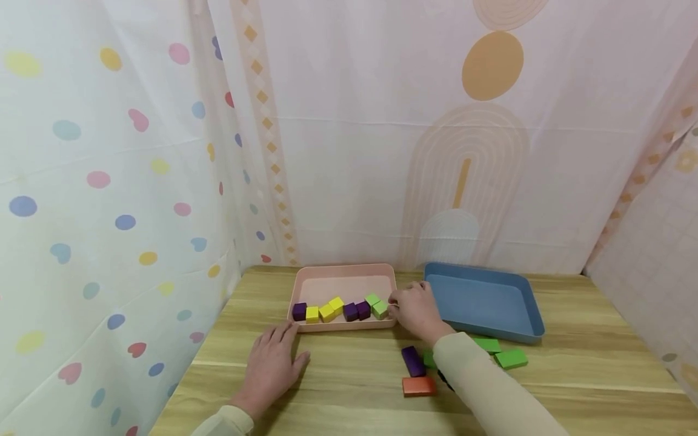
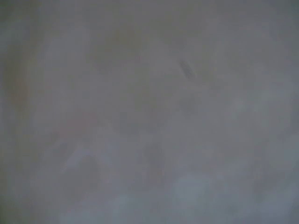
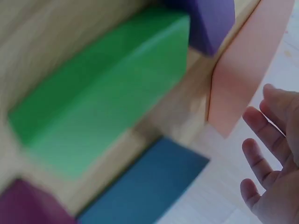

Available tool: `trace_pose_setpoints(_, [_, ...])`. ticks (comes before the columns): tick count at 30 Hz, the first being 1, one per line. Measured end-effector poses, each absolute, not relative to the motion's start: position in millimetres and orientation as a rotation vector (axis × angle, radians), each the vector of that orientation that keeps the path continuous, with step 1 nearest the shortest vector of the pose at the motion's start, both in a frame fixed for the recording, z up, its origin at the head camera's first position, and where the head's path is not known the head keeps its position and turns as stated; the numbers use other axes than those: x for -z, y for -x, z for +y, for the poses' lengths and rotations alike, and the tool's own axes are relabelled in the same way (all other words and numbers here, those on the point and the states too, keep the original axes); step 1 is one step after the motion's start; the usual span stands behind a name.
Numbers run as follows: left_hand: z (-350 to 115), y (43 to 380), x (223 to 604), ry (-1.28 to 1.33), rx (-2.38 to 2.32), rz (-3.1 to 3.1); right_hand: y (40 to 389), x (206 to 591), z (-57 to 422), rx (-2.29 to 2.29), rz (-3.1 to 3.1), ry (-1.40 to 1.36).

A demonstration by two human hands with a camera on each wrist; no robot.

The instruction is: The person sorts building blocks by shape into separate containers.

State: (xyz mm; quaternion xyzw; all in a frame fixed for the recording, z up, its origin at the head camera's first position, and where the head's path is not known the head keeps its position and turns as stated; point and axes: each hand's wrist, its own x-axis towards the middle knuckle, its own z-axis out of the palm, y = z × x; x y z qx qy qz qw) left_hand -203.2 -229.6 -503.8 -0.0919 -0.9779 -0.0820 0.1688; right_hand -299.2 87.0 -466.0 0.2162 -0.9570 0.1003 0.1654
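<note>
Cubes in a pink tray, one hand at either end

Shallow rectangular pink tray, plastic-looking: far side of the wood-grain tabletop, left of centre. Contents, which I count left to right along its near side: one dark purple cube, three yellow cubes, two further dark purple cubes, two light green cubes.

Left hand: palm down on the tabletop, fingers extended and slightly parted, tips at the tray's near left corner. My left wrist feed gives only grey blur.

Right hand: between the trays, tips at the pink tray's right wall, just beside the light green cubes. On the right wrist view I see loosely bent, separated fingers and nothing between them; I cannot tell whether they touch a cube.

Shallow rectangular blue tray: far right.

Loose, nearer me: one dark purple oblong block, one orange-red oblong block, bright green oblong blocks, partly hidden by the cream sleeve.
</note>
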Motion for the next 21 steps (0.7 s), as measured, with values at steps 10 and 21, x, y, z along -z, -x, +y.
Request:
trace_pose_setpoints(10, [-230,203,504,0.261,0.236,-2.777,281,445,137,-0.257,-2.705,-0.698])
trace_pose_setpoints(21, [-231,202,504,0.263,0.231,-2.787,257,442,178,-0.312,-2.682,-0.749])
